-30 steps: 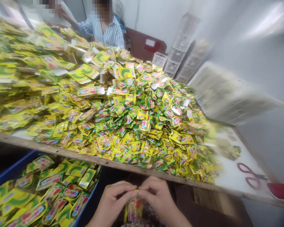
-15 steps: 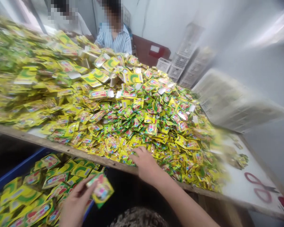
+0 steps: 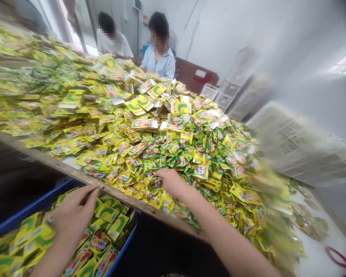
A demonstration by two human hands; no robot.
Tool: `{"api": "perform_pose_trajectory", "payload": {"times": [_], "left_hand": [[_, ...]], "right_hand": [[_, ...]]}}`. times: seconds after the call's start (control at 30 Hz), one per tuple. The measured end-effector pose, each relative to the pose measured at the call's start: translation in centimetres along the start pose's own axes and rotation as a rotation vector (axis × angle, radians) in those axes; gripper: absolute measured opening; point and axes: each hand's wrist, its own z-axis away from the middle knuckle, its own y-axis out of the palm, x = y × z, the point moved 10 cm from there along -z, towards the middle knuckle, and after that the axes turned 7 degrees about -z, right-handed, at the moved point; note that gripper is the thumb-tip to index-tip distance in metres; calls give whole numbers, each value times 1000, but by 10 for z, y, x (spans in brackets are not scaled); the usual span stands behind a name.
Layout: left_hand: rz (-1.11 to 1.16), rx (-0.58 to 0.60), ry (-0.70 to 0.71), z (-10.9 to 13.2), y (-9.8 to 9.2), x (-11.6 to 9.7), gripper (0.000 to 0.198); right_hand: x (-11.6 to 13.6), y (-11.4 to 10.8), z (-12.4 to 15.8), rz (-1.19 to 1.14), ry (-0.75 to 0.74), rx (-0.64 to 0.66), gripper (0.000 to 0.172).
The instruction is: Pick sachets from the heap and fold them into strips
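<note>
My left hand (image 3: 75, 209) hovers over a blue crate (image 3: 31, 207) filled with yellow-green printed packets (image 3: 109, 213). Its fingers stretch toward the table edge, a little apart, and nothing shows in them. At the near side of a big heap of small yellow and green packets (image 3: 173, 148), my right hand (image 3: 171, 182) reaches in with its fingers bent together. A small green-and-yellow packet (image 3: 153, 182) is at those fingertips, seemingly pinched, partly covered by the hand.
The wooden table edge (image 3: 127, 203) slants between heap and crate. White plastic crates (image 3: 294, 142) stand at the right and back. Red-handled scissors (image 3: 338, 257) lie partly in view at lower right. Two people (image 3: 158, 61) sit across the heap.
The packet that my left hand held is out of it, and that hand has moved left and up over the crate. My right hand has shifted slightly within the heap. The view has turned left.
</note>
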Motion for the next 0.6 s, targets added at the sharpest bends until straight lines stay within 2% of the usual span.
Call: {"api": "perform_pose_trajectory", "payload": {"times": [0.07,0.13,0.27,0.37,0.47,0.6], "left_hand": [[29,61,118,-27,33,-42,22],[30,118,213,-52,63,-74,21],[-44,211,303,-89,104,-113,25],[-99,252,296,-104,119,-126,28],[-104,281,249,-113,124,-128,23],[-35,295,112,-119,110,-114,15]], "right_hand": [[3,8,-17,8,-10,38,37],[5,16,-23,23,-14,61,31],[8,23,-18,66,-12,55,20],[14,23,-14,105,-7,13,19],[24,22,-9,123,-31,-34,24],[28,17,7,65,-53,-71,31]]}}
